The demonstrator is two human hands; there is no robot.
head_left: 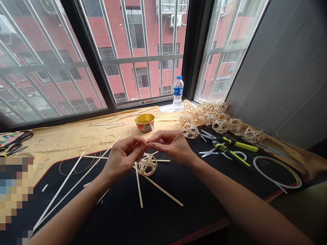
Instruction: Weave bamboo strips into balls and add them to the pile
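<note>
In the middle of the head view, my left hand (128,152) and my right hand (172,144) meet fingertip to fingertip, both closed in a pinch. Whatever is between the fingertips is too small to make out. Just below them a small woven ball of pale flat strips (147,165) rests on the black mat (204,204). Loose pale strips, such as one long strip (163,191), stick out around the ball toward several sides. The fingers partly hide the ball's upper part and the strips behind it.
Beyond the hands stands an open gold tin (144,123), with a water bottle (178,93) by the window. Several finished woven balls (221,125) are heaped at right. Cutters with yellow-black handles (233,153), a coil of white tubing (277,172) and long strips (74,192) lie on the mat.
</note>
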